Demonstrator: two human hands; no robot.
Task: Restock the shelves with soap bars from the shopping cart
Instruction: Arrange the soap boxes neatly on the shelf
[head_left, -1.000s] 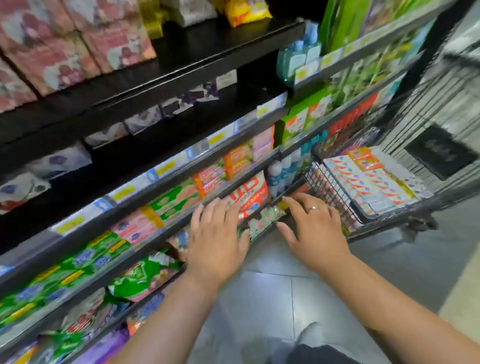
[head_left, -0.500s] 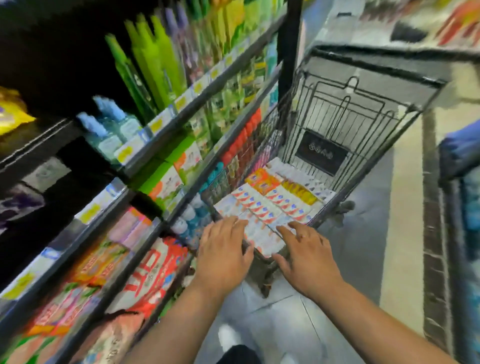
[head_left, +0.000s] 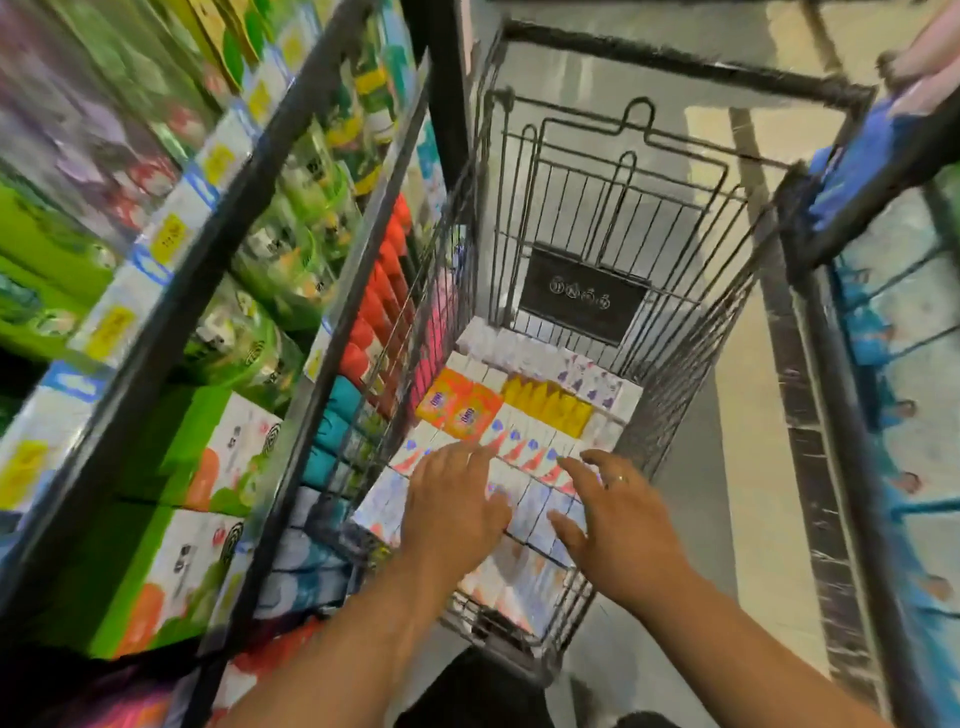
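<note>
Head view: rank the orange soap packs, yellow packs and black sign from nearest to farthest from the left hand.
From the left hand:
1. Orange soap packs, just ahead of it, left side of the cart.
2. Yellow packs, further right.
3. Black sign, at the far end.

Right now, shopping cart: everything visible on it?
The shopping cart is a dark metal wire basket standing close beside the shelves. A black placard with pale script hangs on its far wall. Rows of soap boxes, white, orange and yellow, cover its bottom. The left hand and right hand reach in, open; contact unclear.
</note>
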